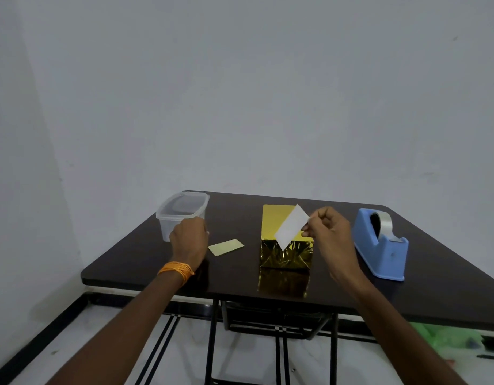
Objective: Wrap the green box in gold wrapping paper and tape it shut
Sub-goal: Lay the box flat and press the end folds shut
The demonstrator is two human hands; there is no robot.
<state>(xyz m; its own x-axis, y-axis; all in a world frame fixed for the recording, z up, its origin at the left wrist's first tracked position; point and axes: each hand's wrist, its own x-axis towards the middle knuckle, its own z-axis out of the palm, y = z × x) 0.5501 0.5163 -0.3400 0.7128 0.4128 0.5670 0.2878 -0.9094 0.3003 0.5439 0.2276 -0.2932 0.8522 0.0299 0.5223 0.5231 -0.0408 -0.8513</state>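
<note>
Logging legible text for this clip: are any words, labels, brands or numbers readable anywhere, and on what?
No text can be read in this frame.
White card, pinched by the right hand: visible face blank.
Pale card on the table: too small to tell.
Blue tape dispenser: small mark on its side, too blurred to read.
Gold-wrapped box, clear container: no lettering seen.
</note>
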